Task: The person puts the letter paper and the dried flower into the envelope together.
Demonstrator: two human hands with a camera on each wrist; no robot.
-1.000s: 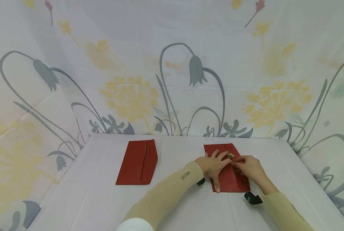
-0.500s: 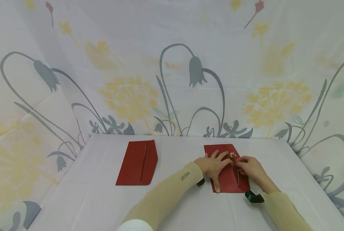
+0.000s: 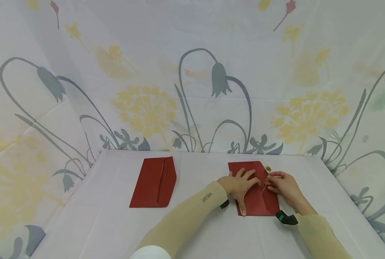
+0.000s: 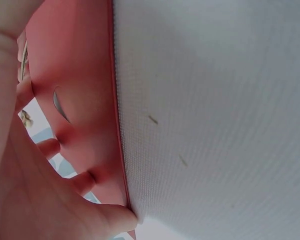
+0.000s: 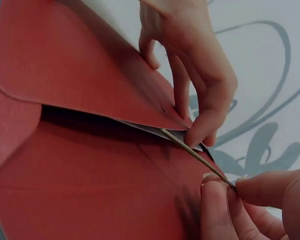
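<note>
On the right of the table a red envelope point(image 3: 253, 205) lies flat with its flap unfolded to the right. My left hand point(image 3: 239, 187) rests on it, fingers spread, pressing the paper; the left wrist view shows those fingertips point(image 4: 82, 182) on the red surface. Between thumb and fingers my right hand point(image 3: 286, 187) pinches the thin stem point(image 5: 200, 159) of a small dried flower. Its yellowish head point(image 3: 268, 168) shows above that hand. The stem's lower end reaches the envelope's gaping pocket, where a pale edge point(image 5: 155, 132) shows; whether the tip is inside is hidden.
Another red envelope point(image 3: 148, 182), flap likewise unfolded, lies on the left of the white table point(image 3: 198, 169). A curtain point(image 3: 192, 100) with printed flowers hangs behind the table. Dark wrist cameras point(image 3: 286, 218) sit at both wrists.
My right hand has moved slightly right, carrying the flower; its head shifted up and right, and its stem now leans across the pocket opening. The left hand and both envelopes stay put.
</note>
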